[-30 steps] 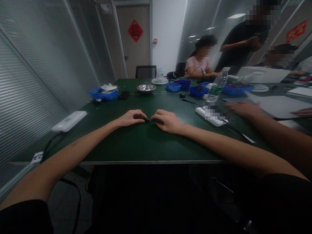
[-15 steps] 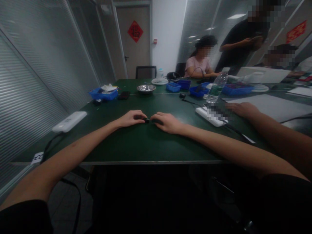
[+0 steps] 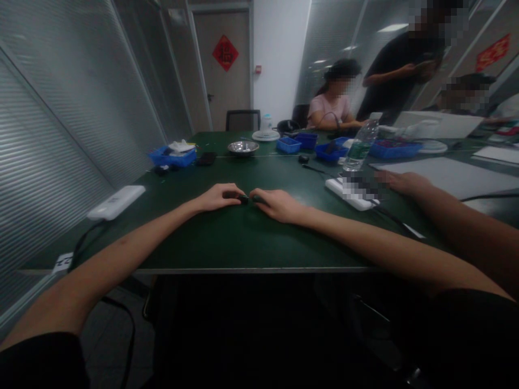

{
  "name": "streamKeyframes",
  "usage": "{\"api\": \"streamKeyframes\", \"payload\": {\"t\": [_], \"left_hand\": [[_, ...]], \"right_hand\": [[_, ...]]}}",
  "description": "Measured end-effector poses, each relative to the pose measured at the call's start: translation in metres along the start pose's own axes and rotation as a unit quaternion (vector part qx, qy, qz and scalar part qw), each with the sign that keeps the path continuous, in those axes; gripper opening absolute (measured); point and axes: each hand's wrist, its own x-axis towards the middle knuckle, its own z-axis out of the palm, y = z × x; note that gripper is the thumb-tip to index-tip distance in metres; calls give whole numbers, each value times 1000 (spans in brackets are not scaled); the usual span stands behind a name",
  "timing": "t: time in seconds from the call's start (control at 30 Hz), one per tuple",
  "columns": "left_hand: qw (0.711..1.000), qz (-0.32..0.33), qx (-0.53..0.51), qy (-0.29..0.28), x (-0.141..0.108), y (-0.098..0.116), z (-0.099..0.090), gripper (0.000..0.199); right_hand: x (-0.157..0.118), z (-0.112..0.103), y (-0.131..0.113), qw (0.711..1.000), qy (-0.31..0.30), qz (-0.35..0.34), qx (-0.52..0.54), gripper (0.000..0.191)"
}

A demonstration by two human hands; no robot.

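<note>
My left hand (image 3: 221,196) rests low over the green table (image 3: 227,243), its fingers closed round a small black object (image 3: 243,199) whose end sticks out to the right. Just right of it, my right hand (image 3: 275,204) is closed on a dark thing (image 3: 258,199), too small and dim to name. A narrow gap separates the two hands. Farther back stands a shiny metal bowl (image 3: 243,148) with small items in it.
Blue trays (image 3: 172,156) line the back. White power banks (image 3: 117,202) lie at both sides. A plastic bottle (image 3: 360,145) stands at the right, near another person's hand (image 3: 399,181) and a grey sheet (image 3: 454,175). People are beyond.
The fingers of my right hand have shifted slightly and sit closer together round the dark thing. My left hand has hardly moved.
</note>
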Motion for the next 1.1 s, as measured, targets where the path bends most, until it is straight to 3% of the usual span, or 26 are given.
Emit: {"api": "streamKeyframes", "payload": {"t": [0.73,1.1], "left_hand": [[1000,-2,13,-4,1,-2,-1,53],[1000,-1,16,-1,1,-1,-1,49]], "right_hand": [[0,2,-1,998,33,57,-22,31],[0,0,-2,998,27,58,-15,31]]}}
